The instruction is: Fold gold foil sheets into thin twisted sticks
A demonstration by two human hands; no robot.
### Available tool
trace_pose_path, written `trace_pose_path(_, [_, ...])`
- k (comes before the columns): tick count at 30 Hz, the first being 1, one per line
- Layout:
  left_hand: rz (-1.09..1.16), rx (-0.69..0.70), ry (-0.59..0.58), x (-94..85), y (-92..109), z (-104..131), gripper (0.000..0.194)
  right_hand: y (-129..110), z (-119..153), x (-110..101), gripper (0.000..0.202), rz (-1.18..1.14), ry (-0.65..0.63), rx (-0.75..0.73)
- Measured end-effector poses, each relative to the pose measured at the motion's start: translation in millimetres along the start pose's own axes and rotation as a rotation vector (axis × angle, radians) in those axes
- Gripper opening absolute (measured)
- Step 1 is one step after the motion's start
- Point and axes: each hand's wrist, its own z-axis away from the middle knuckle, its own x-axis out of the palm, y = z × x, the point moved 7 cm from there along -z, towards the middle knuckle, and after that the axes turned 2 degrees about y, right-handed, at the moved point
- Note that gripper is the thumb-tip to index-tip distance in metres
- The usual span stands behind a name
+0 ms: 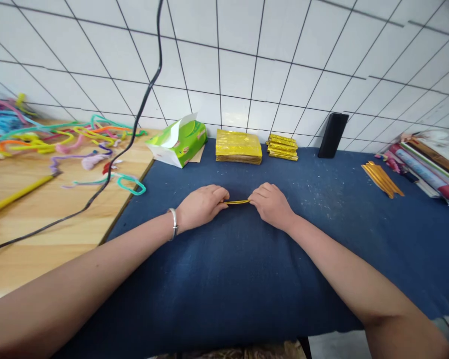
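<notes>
A narrow folded strip of gold paper [238, 202] is stretched level between my two hands, just over the dark blue cloth [239, 279]. My left hand [202, 205], with a silver bangle at the wrist, pinches the strip's left end. Its right end is gripped by the closed fingers of my right hand [272, 205]. Both ends are hidden under the fingers. Beyond the hands lies a stack of gold paper sheets [238, 145], and to its right sits a small pile of folded gold strips [282, 147].
At the back left stands a green tissue pack [181, 142]. A black phone [333, 135] leans on the tiled wall. More gold-orange strips [382, 178] lie right, by some books [430, 169]. Colourful fuzzy stems [41, 142] cover the wooden table; a black cable [134, 124] hangs across it.
</notes>
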Motion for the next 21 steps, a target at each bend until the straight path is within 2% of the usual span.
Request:
trace_pose_path(5, [-0.095,0.078,0.027,5.1,22,-5,0.027,-10,4,-8,0.022,0.083,0.069,-0.037])
trace_pose_path(9, [-0.143,0.073,0.067,4.7,37,-7,0.027,-21,6,-13,0.023,0.129,0.087,-0.040])
trace_pose_path(15, [-0.269,0.106,0.116,-4.9,52,-7,0.018,-40,7,-23,0.025,0.229,0.030,-0.019])
trace_pose_path(21, [-0.305,0.232,0.085,-15.7,81,-22,0.015,-36,22,-40,0.025,0.272,-0.023,0.030])
